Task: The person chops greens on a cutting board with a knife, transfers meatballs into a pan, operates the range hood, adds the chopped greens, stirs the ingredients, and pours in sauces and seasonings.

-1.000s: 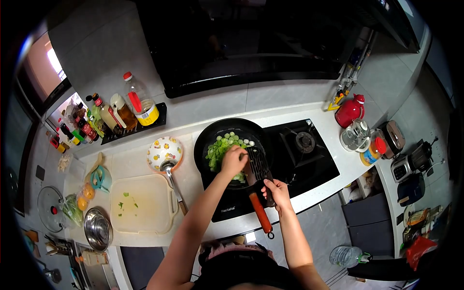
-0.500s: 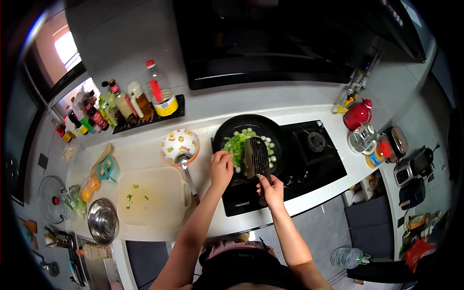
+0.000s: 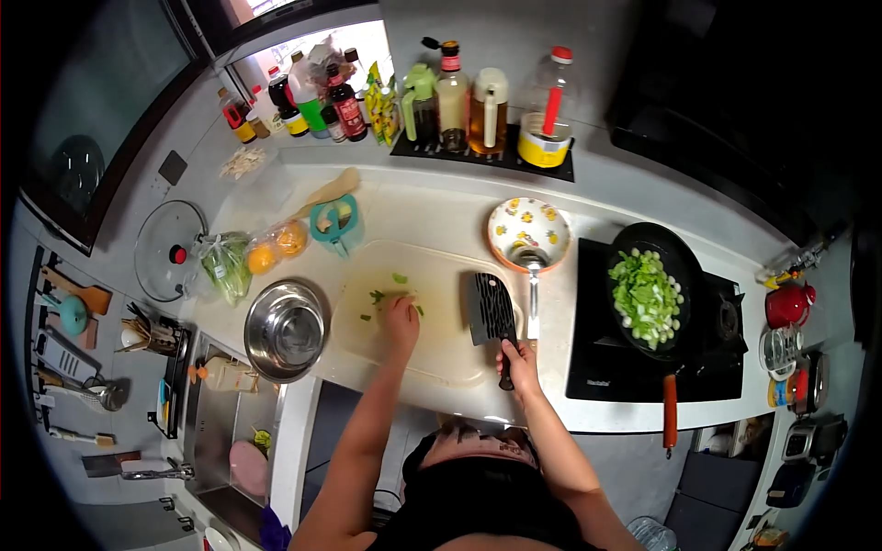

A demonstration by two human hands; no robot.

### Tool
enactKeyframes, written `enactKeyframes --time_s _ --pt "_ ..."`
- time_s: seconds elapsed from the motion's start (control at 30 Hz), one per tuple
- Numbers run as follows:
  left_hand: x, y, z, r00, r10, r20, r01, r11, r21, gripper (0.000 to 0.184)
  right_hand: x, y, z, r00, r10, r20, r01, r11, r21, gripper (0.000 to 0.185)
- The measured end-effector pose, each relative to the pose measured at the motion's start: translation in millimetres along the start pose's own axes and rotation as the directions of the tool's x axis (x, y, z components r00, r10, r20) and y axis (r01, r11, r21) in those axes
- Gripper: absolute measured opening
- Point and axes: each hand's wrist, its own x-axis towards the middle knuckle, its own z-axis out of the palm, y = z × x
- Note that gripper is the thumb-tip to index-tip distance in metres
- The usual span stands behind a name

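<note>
We see a cream, rectangular plastic cutting board [image 3: 441, 354]. Over its right end is a black-and-silver metal cleaver [image 3: 493, 309], its dark handle gripped by our right hand [image 3: 520, 367], blade beyond the fingers. Our left hand [image 3: 401, 321] curls loosely among small green vegetable scraps [image 3: 377, 297] (whether it pinches any, we cannot tell).

1 left hand [image 3: 401, 323], 1 right hand [image 3: 521, 366], 1 cleaver [image 3: 491, 308], 1 cutting board [image 3: 436, 271], 1 ladle [image 3: 534, 298], 1 pan [image 3: 684, 266] at right; chopped green pieces [image 3: 648, 296] overlap too much to count. Bowls come to 2: steel bowl [image 3: 262, 308] left, patterned bowl [image 3: 528, 223] far side. Left also has 2 oranges [image 3: 292, 237], 1 teal container [image 3: 335, 246], 1 glass lid [image 3: 165, 253]; far black shelf [image 3: 559, 171] carries 4 containers [image 3: 452, 106].
</note>
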Motion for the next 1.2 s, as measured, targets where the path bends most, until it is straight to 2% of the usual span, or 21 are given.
enactKeyframes --time_s 0.13,0.23,0.33,0.4,0.47,0.5,0.6,0.63,0.67,0.73,0.83,0.9,0.93,1.0,1.1,1.13,1.2 --pt "55.0 -51.6 1.7 0.991 -0.027 0.130 0.001 0.981 0.195 0.027 10.7 22.4 31.1 0.999 0.043 -0.019 -0.043 0.999 0.021 0.018" --pt "81.0 -61.9 8.7 0.966 0.083 0.244 -0.113 0.987 0.114 0.029 19.1 34.2 44.0 0.998 0.054 -0.029 -0.053 0.998 0.030 0.016" --pt "70.1 -52.4 8.8 0.892 0.132 0.433 -0.205 0.971 0.127 0.027 25.6 43.2 53.2 0.997 0.059 -0.050 -0.059 0.998 0.012 0.017" --pt "36.8 -46.2 9.2 0.863 0.298 0.407 -0.368 0.924 0.104 0.025 28.0 47.8 58.0 0.997 0.057 -0.061 -0.057 0.998 0.008 0.017" --pt "9.1 -24.7 -10.4 0.833 0.326 0.448 -0.360 0.933 -0.010 0.025 34.3 49.4 60.6 0.998 0.036 -0.052 -0.038 0.999 -0.039 0.017" --pt "3.4 -19.6 -19.3 0.831 0.340 0.441 -0.326 0.939 -0.109 0.027 38.0 52.4 60.2 0.998 0.039 -0.041 -0.041 0.998 -0.049 0.017" --pt "20.7 -35.4 -31.3 0.927 0.209 0.312 -0.228 0.973 0.025 0.029 44.3 57.9 59.1 0.999 0.039 -0.024 -0.039 0.999 -0.026 0.017" --pt "35.5 -50.2 -32.4 0.952 0.164 0.259 -0.161 0.986 -0.033 0.029 44.9 56.6 59.4 0.999 0.029 -0.013 -0.029 0.999 -0.039 0.018" --pt "48.3 -64.5 -34.8 0.963 0.109 0.244 -0.138 0.985 0.103 0.032 45.9 57.5 59.2 1.000 0.027 -0.009 -0.028 0.999 -0.036 0.018" --pt "65.4 -83.7 -42.4 0.971 0.024 0.238 -0.073 0.977 0.202 0.034 46.1 60.5 57.4 1.000 0.025 -0.003 -0.025 0.999 -0.032 0.019" --pt "46.9 -81.8 -44.8 0.947 -0.021 0.320 -0.032 0.987 0.159 0.036 43.5 64.0 53.2 0.999 0.036 0.016 -0.035 0.997 -0.068 0.019" --pt "11.3 -68.5 -34.3 0.964 0.100 0.245 -0.153 0.966 0.209 0.037 44.2 65.4 53.5 0.999 0.037 0.026 -0.034 0.996 -0.088 0.019" --pt "-5.6 -59.8 -30.3 0.950 0.077 0.303 -0.127 0.981 0.147 0.039 42.7 64.6 54.8 0.999 0.035 0.025 -0.032 0.995 -0.093 0.018" --pt "-26.7 -38.6 -32.5 0.932 0.135 0.337 -0.139 0.990 -0.014 0.042 40.7 66.1 55.9 0.999 0.034 0.026 -0.031 0.995 -0.099 0.018" --pt "-23.7 -41.1 -43.2 0.967 0.020 0.254 -0.003 0.998 -0.067 0.044 43.1 68.6 52.7 0.999 0.025 0.047 -0.020 0.994 -0.108 0.017" --pt "-17.7 -50.7 -45.3 0.972 -0.158 0.173 0.172 0.983 -0.069 0.038 42.6 69.8 52.1 0.998 0.027 0.055 -0.021 0.995 -0.102 0.017" --pt "-1.1 -72.5 -58.2 0.993 -0.117 -0.006 0.114 0.958 0.265 0.034 40.4 72.3 52.4 0.997 0.028 0.068 -0.022 0.996 -0.087 0.017"
